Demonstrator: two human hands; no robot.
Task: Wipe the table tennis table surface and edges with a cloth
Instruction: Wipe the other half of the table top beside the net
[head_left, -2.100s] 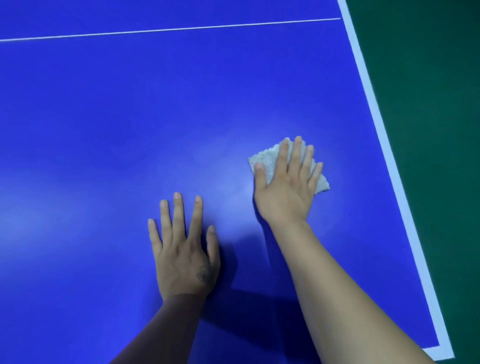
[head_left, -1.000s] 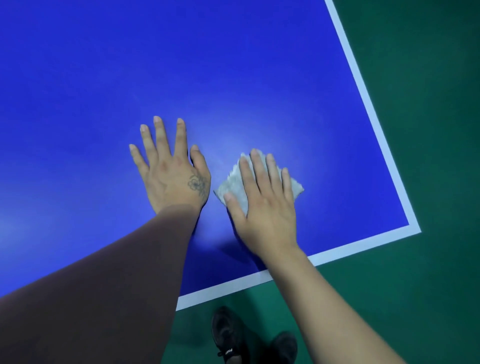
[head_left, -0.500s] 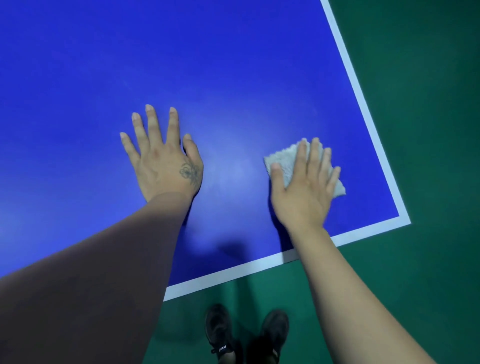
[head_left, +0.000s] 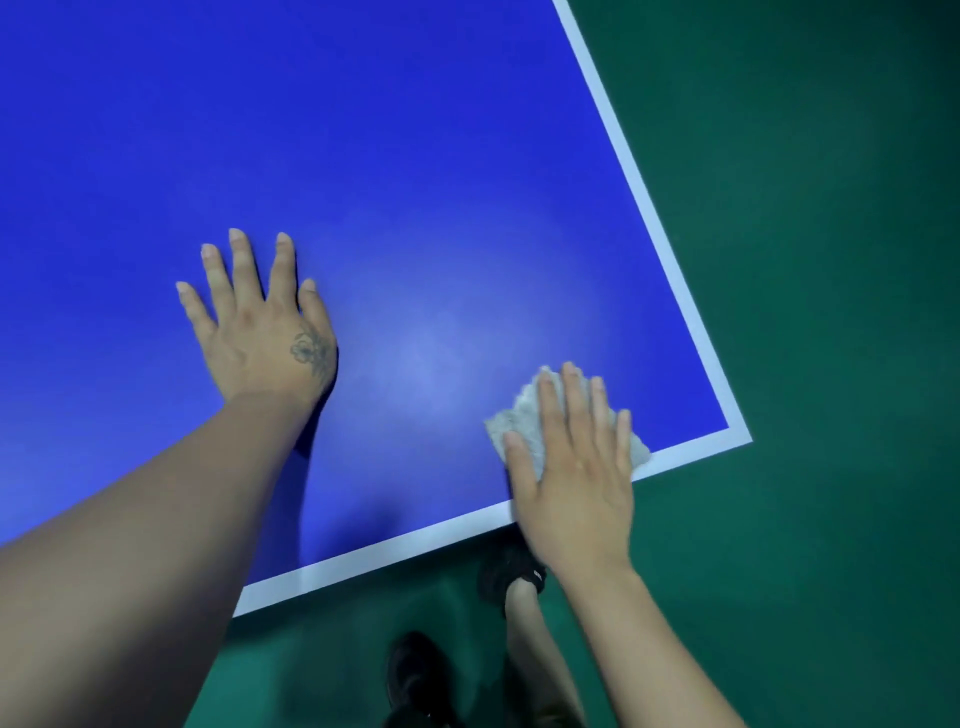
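Shoes (head_left: 511, 571) on floor (head_left: 831, 364) below table (head_left: 363, 130)

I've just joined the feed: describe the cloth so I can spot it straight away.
Start at the blue table and follow its white border line to the near right corner. Just left of that corner, the right hand lies flat on a small crumpled cloth. It is the only pale grey, fuzzy thing there, its edge reaching the white line.

No readable text.
The shoe (head_left: 511, 571) below the bench (head_left: 415, 156) has a white mark, too blurred to read.
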